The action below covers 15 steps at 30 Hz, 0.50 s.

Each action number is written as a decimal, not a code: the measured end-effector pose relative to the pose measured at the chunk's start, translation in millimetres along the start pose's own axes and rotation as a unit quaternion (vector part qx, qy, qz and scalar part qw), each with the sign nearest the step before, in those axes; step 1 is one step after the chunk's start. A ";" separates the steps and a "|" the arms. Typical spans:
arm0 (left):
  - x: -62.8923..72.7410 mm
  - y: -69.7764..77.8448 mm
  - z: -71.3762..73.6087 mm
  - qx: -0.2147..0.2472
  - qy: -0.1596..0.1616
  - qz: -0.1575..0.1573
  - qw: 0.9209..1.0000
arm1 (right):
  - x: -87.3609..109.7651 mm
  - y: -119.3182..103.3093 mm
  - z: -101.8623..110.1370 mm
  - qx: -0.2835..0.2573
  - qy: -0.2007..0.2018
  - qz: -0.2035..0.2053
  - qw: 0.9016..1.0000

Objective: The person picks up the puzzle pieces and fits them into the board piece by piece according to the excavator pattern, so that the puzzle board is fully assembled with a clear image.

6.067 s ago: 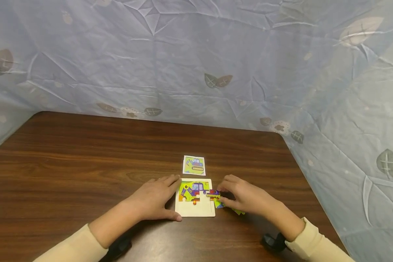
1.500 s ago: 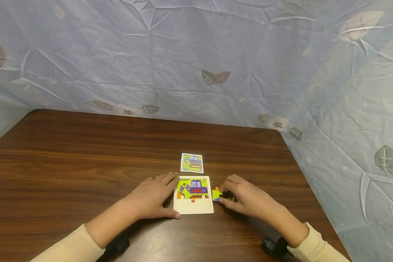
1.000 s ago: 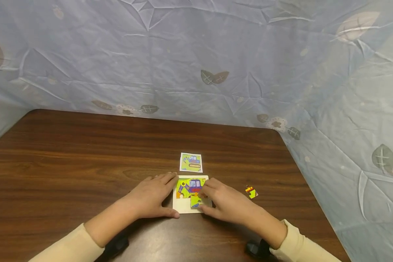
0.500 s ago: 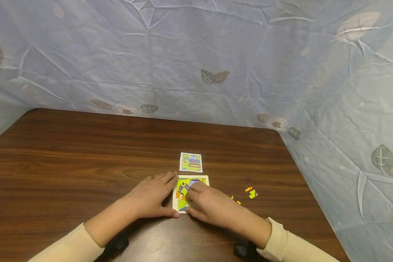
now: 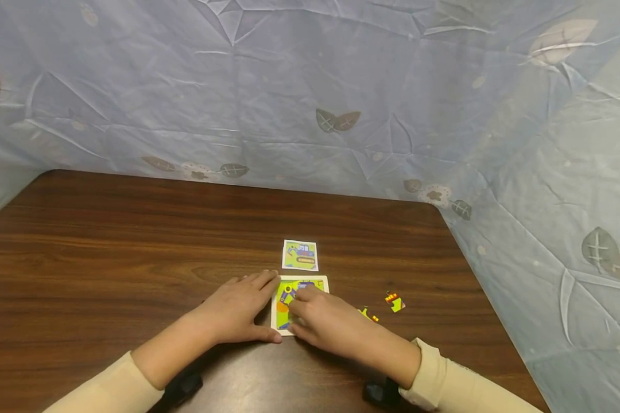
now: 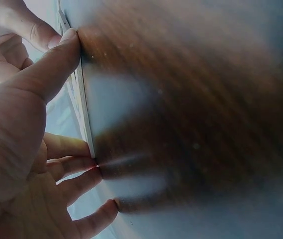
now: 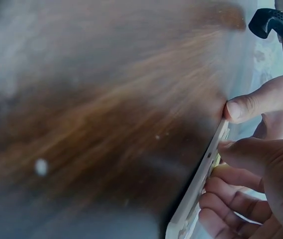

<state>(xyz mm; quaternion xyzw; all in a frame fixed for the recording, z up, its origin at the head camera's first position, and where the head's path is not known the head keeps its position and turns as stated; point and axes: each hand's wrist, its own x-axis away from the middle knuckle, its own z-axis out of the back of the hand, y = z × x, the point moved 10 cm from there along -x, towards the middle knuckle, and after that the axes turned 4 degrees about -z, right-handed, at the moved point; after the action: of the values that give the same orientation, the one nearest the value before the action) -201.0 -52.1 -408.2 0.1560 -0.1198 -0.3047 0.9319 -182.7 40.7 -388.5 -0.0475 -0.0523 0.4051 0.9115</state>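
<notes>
A square jigsaw puzzle board (image 5: 274,312) with a pale frame lies on the table, partly filled with a green and purple digger picture. My left hand (image 5: 237,310) rests along its left side, fingers near the far corner and thumb (image 6: 56,64) at the near corner. My right hand (image 5: 322,318) reaches over the board and pinches a green puzzle piece (image 5: 282,321) at the lower left of the picture. That hand hides the board's right part. In the right wrist view, its thumb (image 7: 245,152) and curled fingers lie at the board's edge (image 7: 193,191).
Just beyond the board lies a small picture card (image 5: 299,256) of the same digger. To the right are loose puzzle pieces, one red and green (image 5: 395,302), another yellow-green (image 5: 367,314) partly behind my right hand. Patterned grey-blue cloth (image 5: 268,86) hangs behind the brown table (image 5: 134,241).
A purple piece has gone into the picture. My right hand then picked up a green piece from the right and carried it left to the board's lower left. My left hand has stayed.
</notes>
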 end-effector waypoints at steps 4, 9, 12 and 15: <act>0.9 0.0 0.0 0.004 -0.001 0.000 1.000 | -2.8 2.2 -1.0 -0.029 -0.012 -0.018 0.999; -0.1 -1.3 -0.5 0.004 -0.005 0.002 1.000 | -5.3 2.1 -0.8 -0.053 -0.012 -0.020 0.998; -0.9 -2.0 -1.5 0.005 -0.008 0.004 1.000 | -6.9 1.1 -0.1 -0.052 -0.007 -0.015 0.999; -1.2 -2.0 -2.3 0.006 -0.010 0.005 1.000 | -7.8 0.7 0.1 -0.052 -0.005 -0.014 0.999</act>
<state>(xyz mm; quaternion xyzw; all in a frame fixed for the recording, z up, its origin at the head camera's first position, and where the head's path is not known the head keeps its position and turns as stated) -202.3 -52.5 -411.2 0.1583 -0.1320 -0.3011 0.9311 -188.4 35.4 -388.9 -0.0920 -0.0780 0.3897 0.9130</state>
